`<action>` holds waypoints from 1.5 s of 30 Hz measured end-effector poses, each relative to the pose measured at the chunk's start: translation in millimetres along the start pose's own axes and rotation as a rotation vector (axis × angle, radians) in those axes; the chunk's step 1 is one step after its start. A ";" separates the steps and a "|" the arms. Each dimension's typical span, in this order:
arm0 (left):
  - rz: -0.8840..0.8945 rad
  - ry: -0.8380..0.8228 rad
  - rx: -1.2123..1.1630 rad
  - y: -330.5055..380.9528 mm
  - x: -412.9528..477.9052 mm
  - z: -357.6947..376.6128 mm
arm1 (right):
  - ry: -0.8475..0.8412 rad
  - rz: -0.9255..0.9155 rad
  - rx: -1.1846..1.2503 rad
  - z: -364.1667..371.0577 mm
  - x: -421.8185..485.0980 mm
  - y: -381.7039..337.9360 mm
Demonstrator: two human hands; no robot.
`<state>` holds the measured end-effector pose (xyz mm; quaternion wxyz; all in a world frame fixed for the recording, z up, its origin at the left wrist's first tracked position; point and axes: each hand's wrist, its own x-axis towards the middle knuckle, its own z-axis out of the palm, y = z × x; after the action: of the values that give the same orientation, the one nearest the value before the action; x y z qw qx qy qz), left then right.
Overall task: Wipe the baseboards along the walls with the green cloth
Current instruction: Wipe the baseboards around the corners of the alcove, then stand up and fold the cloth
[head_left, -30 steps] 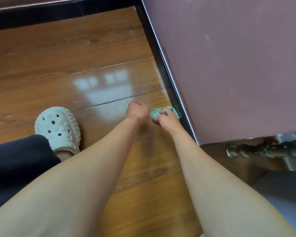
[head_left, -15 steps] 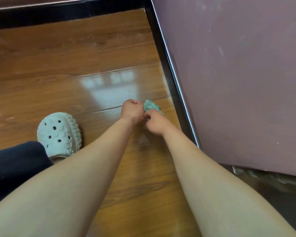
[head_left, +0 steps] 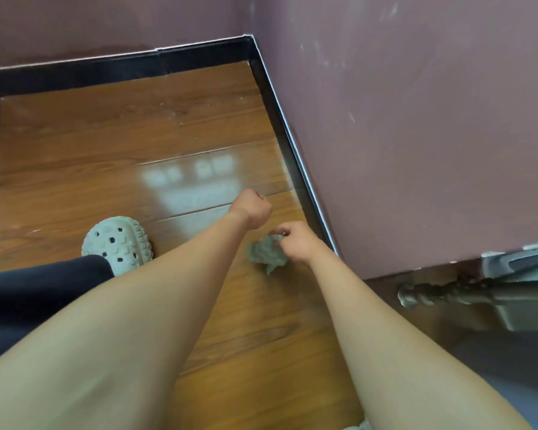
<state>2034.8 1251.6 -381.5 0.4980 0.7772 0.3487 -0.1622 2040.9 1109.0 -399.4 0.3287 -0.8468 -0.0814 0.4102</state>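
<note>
My right hand [head_left: 295,242] grips the green cloth [head_left: 266,254] alone now. Its fingers [head_left: 282,231] are curled and pinch the upper edge, and the cloth hangs bunched at seven o'clock from that hand, over the wooden floor [head_left: 137,144]; whether its lowest tip touches the boards I cannot tell. Half a second ago both my hands met on the cloth, which stuck out on their one o'clock side. Since then my left hand [head_left: 252,211] has let go and moved off to ten o'clock of the right one, apart from the cloth, balled into a fist with nothing in it. A second ago the cloth was pressed against the black baseboard [head_left: 292,144] under my right hand; now it is off it, near but not touching, with the baseboard running past at three o'clock of that hand. My view has also lifted: the corner [head_left: 249,41] where the two stretches of baseboard meet shows at twelve o'clock, below the mauve wall [head_left: 416,135]. The pale clog [head_left: 117,245] sits at nine o'clock of the cloth, well apart, with my dark trouser leg [head_left: 28,293] beside it. The metal pipe fitting [head_left: 432,294], out of sight half a second ago, is back at four o'clock.
</note>
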 end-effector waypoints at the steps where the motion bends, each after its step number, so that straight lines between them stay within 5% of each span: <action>1: 0.037 -0.004 0.004 5.5 -8.0 -5.3 | 0.030 -0.007 0.060 -8.5 -8.7 -2.9; 8: 0.209 -0.272 0.071 55.5 -85.4 -47.9 | 0.164 -0.095 0.419 -60.1 -83.5 -42.4; 12: 0.317 -0.348 0.238 88.6 -128.7 -83.3 | 0.170 -0.176 0.287 -81.3 -124.9 -83.9; 21: 0.515 -0.207 0.844 116.1 -183.2 -113.3 | 0.341 -0.304 -0.356 -97.0 -180.9 -136.9; 28: 0.536 0.132 1.018 95.9 -187.0 -131.5 | 0.310 -0.301 -0.126 -89.5 -190.2 -131.1; 40: 0.354 0.250 0.807 91.6 -196.3 -130.6 | 0.277 -0.383 0.054 -92.6 -188.1 -129.6; 45: 0.319 0.059 0.417 86.9 -165.9 -101.8 | 0.287 -0.414 0.221 -73.2 -168.8 -122.9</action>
<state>1969.4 1256.2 -178.6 0.3360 0.9125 0.1953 -0.1274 2002.1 1099.1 -181.9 0.5040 -0.8206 -0.1602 0.2165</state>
